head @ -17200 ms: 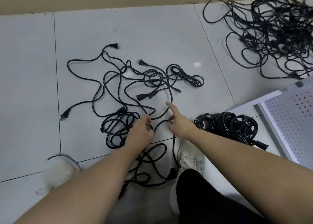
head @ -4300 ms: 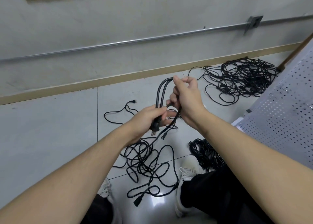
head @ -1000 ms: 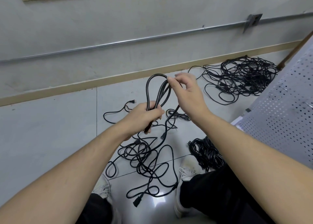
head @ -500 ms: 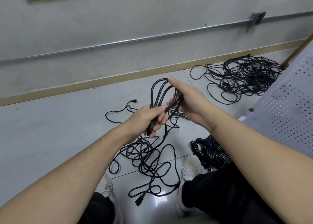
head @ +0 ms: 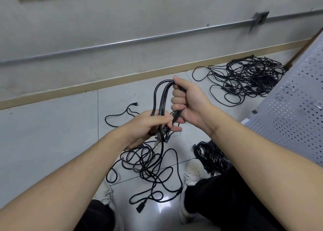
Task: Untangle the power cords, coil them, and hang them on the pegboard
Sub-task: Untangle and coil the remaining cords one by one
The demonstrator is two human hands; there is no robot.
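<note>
Black loops of a power cord (head: pixel 161 97) stand upright between two bare hands above the tiled floor (head: pixel 52 134). Just right of the loops, the right hand (head: pixel 189 103) is fisted around several strands near their top bend; at their lower end, the left hand (head: pixel 148 125) clamps the gathered strands, a plug hanging beneath it. Below the loops, the cord's loose remainder (head: pixel 150 167) sprawls between two white shoes. Right of the loops lie a coiled bundle (head: pixel 211 156), a tangled heap (head: pixel 248 76) and the pegboard (head: pixel 293 108).
</note>
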